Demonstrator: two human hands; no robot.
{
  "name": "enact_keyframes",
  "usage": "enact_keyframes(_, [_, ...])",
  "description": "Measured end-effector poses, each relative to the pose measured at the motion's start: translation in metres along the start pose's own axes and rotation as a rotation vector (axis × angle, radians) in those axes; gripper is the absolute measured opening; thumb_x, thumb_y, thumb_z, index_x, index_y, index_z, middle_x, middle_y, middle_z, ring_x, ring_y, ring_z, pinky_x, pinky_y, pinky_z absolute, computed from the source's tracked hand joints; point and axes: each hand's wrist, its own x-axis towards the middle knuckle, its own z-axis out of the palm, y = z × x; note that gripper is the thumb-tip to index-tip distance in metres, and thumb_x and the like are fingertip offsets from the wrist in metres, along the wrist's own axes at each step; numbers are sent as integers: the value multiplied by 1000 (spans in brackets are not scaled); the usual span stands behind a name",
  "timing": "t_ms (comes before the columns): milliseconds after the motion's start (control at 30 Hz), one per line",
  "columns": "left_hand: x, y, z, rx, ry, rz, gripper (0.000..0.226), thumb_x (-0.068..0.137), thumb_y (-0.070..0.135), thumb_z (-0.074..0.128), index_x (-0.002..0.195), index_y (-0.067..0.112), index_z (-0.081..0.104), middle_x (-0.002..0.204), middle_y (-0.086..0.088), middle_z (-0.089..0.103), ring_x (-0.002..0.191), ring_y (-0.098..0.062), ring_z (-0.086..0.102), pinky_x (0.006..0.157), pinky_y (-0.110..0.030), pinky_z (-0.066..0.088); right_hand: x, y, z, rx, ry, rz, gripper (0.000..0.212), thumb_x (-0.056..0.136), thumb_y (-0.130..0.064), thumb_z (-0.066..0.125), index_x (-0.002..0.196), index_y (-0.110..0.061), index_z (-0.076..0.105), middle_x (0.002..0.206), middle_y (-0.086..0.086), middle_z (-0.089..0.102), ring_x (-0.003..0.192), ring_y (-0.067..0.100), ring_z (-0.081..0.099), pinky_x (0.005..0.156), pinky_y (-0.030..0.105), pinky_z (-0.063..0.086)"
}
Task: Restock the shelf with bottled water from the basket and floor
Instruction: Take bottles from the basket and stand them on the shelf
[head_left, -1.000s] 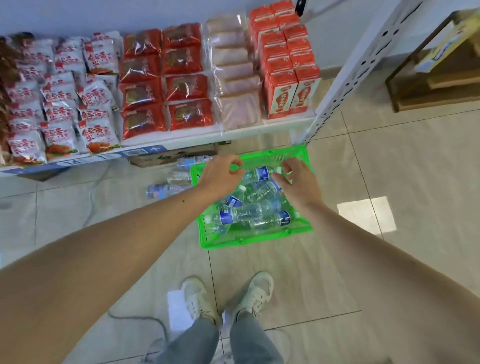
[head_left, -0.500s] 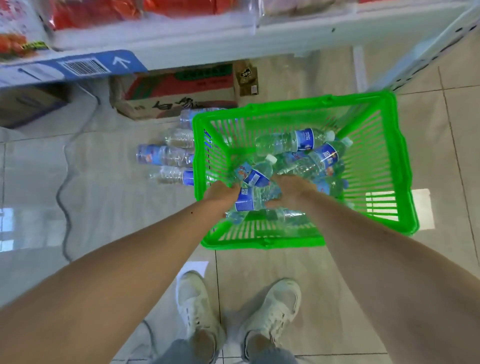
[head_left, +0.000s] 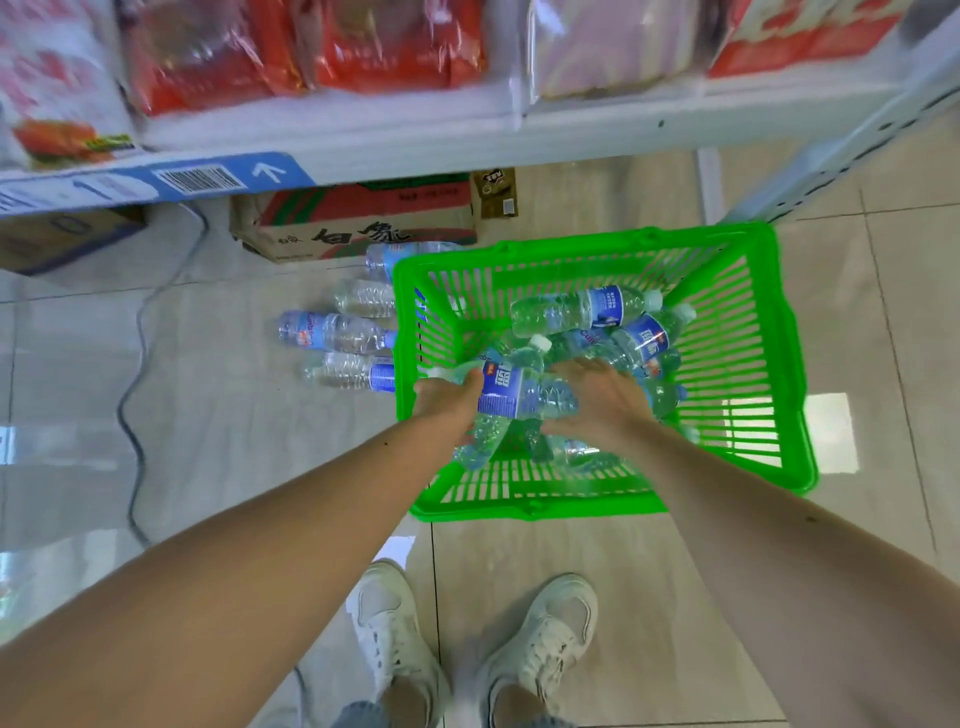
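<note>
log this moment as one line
stage: picking | left hand: grips bottles | right hand: on bottles | green basket: on floor

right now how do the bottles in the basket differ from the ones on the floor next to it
The bottles in the basket lie piled across each other at mixed angles; the bottles on the floor lie side by side, roughly parallel. The left hand grips basket bottles and the right hand rests among them; no hand touches the floor ones. The green basket walls in one group; the other sits on open tile. Both are clear bottles with blue labels, lying down.
</note>
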Motion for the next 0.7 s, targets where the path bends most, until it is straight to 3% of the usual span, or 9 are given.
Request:
enact_keyframes(267, [-141, 91, -38, -362, -60, 57, 73, 79, 58, 64, 128, 8, 44, 114, -12, 66, 93, -27, 68, 73, -43, 59, -93, -37, -133, 99, 291, 5, 76, 70, -49, 77, 134, -22, 48, 136, 2, 53, 124, 27, 47, 101, 41, 38])
enact_keyframes(400, [-226, 127, -66, -464, -39, 123, 57, 83, 46, 67, 120, 8, 48, 110, -15, 68, 83, -26, 69, 71, -47, 59, -155, -68, -201, 123, 401, 14, 72, 69, -44, 79, 131, -21, 50, 131, 1, 56, 121, 25, 51, 99, 38, 36])
enact_keyframes(500, [-286, 146, -85, -436, 3, 268, 50, 84, 39, 67, 118, 10, 47, 102, -14, 67, 73, -23, 68, 60, -42, 60, -199, -89, -243, 194, 495, 44, 71, 63, -39, 83, 125, -22, 53, 123, 0, 57, 114, 24, 54, 95, 36, 40])
enact_keyframes(600, [-345, 167, -108, -347, 3, 448, 52, 81, 43, 69, 108, 12, 38, 109, -11, 61, 91, -25, 66, 78, -49, 57, -235, -105, -289, 245, 496, 28, 81, 60, -42, 85, 130, -21, 50, 126, 1, 51, 116, 24, 51, 96, 37, 44])
enact_keyframes(700, [-405, 191, -131, -175, -73, 717, 60, 74, 49, 71, 112, 14, 40, 110, -7, 61, 97, -22, 64, 85, -46, 55, -264, -120, -337, 224, 435, 6, 94, 61, -52, 83, 140, -22, 43, 133, 2, 43, 121, 21, 47, 98, 34, 44])
